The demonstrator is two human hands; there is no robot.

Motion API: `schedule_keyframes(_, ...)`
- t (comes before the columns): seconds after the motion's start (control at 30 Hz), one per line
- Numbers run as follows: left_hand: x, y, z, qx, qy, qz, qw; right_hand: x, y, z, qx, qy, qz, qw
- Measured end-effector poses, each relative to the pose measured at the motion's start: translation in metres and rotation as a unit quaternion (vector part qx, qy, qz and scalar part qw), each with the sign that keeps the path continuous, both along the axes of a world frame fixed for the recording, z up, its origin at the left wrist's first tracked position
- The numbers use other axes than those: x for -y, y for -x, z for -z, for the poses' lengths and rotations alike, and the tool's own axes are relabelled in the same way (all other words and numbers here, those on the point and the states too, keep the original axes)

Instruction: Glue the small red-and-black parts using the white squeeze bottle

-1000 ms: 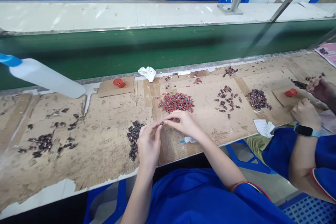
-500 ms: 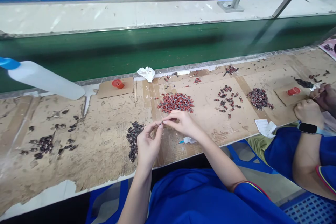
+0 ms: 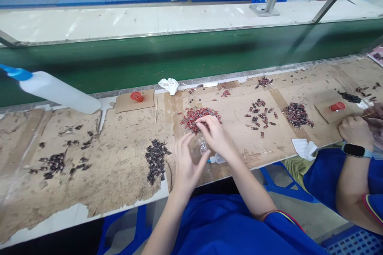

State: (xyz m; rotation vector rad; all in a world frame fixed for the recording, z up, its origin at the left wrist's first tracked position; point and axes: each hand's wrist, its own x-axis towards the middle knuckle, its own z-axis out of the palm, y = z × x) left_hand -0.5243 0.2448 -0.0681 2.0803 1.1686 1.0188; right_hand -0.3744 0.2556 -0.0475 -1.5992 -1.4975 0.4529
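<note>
My left hand hovers over the cardboard near the bench's front edge. It is slightly blurred, its thumb stands apart from its fingers, and nothing shows in it. At the front of a pile of small red-and-black parts, my right hand has thumb and forefinger drawn together; whatever is between the tips is too small to name. Left of my left hand lies a heap of dark small parts. A small bottle with a blue tip lies partly hidden under my right wrist.
A large white squeeze bottle leans in from the left. Behind my hands are a red cup, a thin stick and crumpled tissue. Loose parts lie to the right. A co-worker's hands work at the far right.
My hands were together, fingertips meeting at a small part. Now they are apart: the left has opened and moved right, the right has shifted up to the red pile. The view has shifted slightly.
</note>
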Motion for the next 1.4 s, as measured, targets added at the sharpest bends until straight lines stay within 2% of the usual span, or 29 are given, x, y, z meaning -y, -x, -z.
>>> schedule_keyframes(0.1,0.015,0.009,0.004,-0.082,-0.038,0.062,0.994,0.007,-0.021,0.0,0.005,-0.026,0.158,0.987)
schedule_keyframes(0.17,0.019,0.017,0.009,-0.133,-0.049,0.101,0.985,0.016,-0.035,0.001,0.024,-0.041,0.275,0.96)
schedule_keyframes(0.23,0.02,0.022,0.014,-0.17,-0.071,0.148,0.972,0.029,-0.044,0.002,0.044,-0.046,0.336,0.94)
schedule_keyframes(0.27,0.019,0.023,0.016,-0.181,-0.082,0.168,0.965,0.037,-0.046,0.002,0.049,-0.04,0.328,0.943)
schedule_keyframes(0.3,0.019,0.023,0.017,-0.188,-0.09,0.18,0.961,0.046,-0.047,0.002,0.05,-0.024,0.286,0.957)
schedule_keyframes(0.33,0.019,0.023,0.018,-0.192,-0.095,0.182,0.96,0.055,-0.047,0.002,0.048,-0.001,0.216,0.975)
schedule_keyframes(0.4,0.018,0.022,0.017,-0.193,-0.093,0.167,0.962,0.074,-0.046,0.001,0.037,0.061,0.022,0.997)
schedule_keyframes(0.43,0.018,0.023,0.016,-0.194,-0.087,0.159,0.964,0.082,-0.046,0.001,0.036,0.087,-0.056,0.994)
schedule_keyframes(0.5,0.014,0.028,0.011,-0.202,-0.069,0.157,0.964,0.095,-0.047,0.003,0.048,0.114,-0.128,0.984)
schedule_keyframes(0.57,0.005,0.038,0.006,-0.218,-0.059,0.152,0.962,0.102,-0.048,0.005,0.062,0.117,-0.122,0.984)
schedule_keyframes(0.7,-0.025,0.068,0.008,-0.251,-0.109,0.06,0.96,0.103,-0.051,0.01,0.028,0.114,-0.083,0.99)
schedule_keyframes(0.73,-0.033,0.075,0.01,-0.257,-0.122,0.053,0.957,0.102,-0.051,0.011,0.005,0.119,-0.06,0.991)
schedule_keyframes(0.83,-0.052,0.089,0.018,-0.258,-0.135,0.078,0.953,0.099,-0.047,0.013,-0.093,0.124,0.033,0.987)
schedule_keyframes(0.9,-0.057,0.09,0.021,-0.244,-0.131,0.087,0.957,0.096,-0.042,0.014,-0.177,0.1,0.075,0.976)
schedule_keyframes(1.0,-0.051,0.077,0.02,-0.194,-0.122,0.092,0.969,0.089,-0.032,0.014,-0.304,0.052,0.11,0.945)
schedule_keyframes(1.1,-0.033,0.053,0.018,-0.139,-0.088,0.103,0.981,0.078,-0.018,0.016,-0.418,0.027,0.144,0.896)
schedule_keyframes(1.17,-0.021,0.037,0.018,-0.119,-0.049,0.096,0.987,0.072,-0.01,0.018,-0.474,0.023,0.163,0.865)
schedule_keyframes(1.23,-0.013,0.028,0.021,-0.11,-0.019,0.082,0.99,0.067,-0.003,0.02,-0.501,0.024,0.177,0.847)
schedule_keyframes(1.3,-0.01,0.027,0.026,-0.111,-0.011,0.069,0.991,0.065,0.002,0.022,-0.497,0.025,0.19,0.846)
schedule_keyframes(1.4,-0.012,0.038,0.033,-0.128,-0.015,0.07,0.989,0.065,0.007,0.023,-0.448,0.033,0.194,0.872)
